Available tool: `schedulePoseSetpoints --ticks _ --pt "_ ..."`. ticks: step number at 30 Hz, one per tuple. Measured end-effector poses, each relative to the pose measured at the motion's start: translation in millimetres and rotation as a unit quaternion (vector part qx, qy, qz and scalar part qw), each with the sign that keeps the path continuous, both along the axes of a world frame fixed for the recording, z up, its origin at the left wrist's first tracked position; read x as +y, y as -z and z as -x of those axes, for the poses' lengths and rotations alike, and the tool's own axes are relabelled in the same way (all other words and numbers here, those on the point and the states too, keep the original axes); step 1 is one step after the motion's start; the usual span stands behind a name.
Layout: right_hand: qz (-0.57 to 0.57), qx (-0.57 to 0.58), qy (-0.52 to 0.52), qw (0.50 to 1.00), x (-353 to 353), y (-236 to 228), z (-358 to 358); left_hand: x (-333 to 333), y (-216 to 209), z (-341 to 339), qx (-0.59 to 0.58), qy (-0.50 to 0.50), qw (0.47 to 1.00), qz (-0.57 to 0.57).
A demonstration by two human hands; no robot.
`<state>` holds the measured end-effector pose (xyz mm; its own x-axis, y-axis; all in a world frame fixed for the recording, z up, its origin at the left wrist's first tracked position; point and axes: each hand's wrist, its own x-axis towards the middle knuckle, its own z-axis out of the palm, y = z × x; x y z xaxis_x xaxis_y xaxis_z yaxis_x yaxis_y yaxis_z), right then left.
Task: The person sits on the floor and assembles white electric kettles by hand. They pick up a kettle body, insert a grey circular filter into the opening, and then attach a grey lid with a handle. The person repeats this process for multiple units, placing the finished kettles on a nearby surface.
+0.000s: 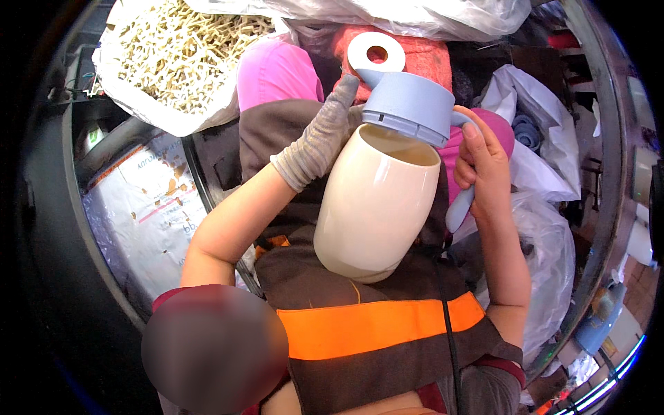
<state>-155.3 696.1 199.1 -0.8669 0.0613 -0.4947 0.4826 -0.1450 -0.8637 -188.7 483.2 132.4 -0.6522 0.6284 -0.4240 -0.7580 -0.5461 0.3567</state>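
Observation:
A tall cream jug body point(377, 204) leans in my lap, its open rim facing up and away from me. Over that rim sits a light blue jug top point(408, 107) with a spout and a long handle, tilted so a gap shows at the near side. My bare right hand point(479, 162) is closed around the blue handle. My left hand point(321, 135), in a grey knit glove, holds the jug at its left side where top and body meet. The glove's thumb points up near the spout; its fingers are hidden behind the jug.
A white sack point(187, 62) full of small pale pieces stands at far left. A white paper-like ring point(375, 54) lies on red cloth point(432, 62) beyond the spout. To the right, a white bag point(553, 131) contains blue parts. A dark curved rim point(588, 242) bounds the right side.

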Motion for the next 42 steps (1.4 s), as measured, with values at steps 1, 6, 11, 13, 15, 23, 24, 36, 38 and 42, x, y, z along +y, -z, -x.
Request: schedulePoseSetpoints --ticks 1,6,11,13,15,23,24,36,38,42 --pt "-0.012 0.011 -0.006 1.0 1 2 -1 0 -2 -1 0.002 0.002 1.0 -0.011" --pt "-0.022 0.037 -0.017 0.999 5 7 -3 -1 -1 -4 0.011 0.019 0.999 -0.028" --pt "-0.087 0.076 -0.036 0.993 4 9 -6 -2 -14 -10 0.039 0.011 0.999 -0.025" --pt "-0.079 0.081 -0.032 0.993 4 13 -7 -4 -10 -10 0.05 0.014 0.998 -0.031" --pt "-0.087 0.095 -0.028 0.991 2 20 -10 -9 -2 -12 0.059 0.033 0.998 -0.017" --pt "-0.082 0.117 -0.03 0.989 5 33 -16 -10 3 -10 0.188 0.079 0.978 0.039" --pt "-0.092 0.117 -0.028 0.989 4 34 -17 -10 5 -10 0.199 0.081 0.976 0.036" --pt "0.031 -0.043 -0.266 0.963 44 1 6 -10 -31 -12 0.298 0.146 0.937 0.112" --pt "0.018 -0.03 -0.302 0.953 49 -6 11 -9 -28 8 0.278 0.222 0.927 0.122" --pt "-0.022 -0.011 -0.252 0.968 70 -18 5 -13 -15 67 0.376 0.086 0.889 0.245"
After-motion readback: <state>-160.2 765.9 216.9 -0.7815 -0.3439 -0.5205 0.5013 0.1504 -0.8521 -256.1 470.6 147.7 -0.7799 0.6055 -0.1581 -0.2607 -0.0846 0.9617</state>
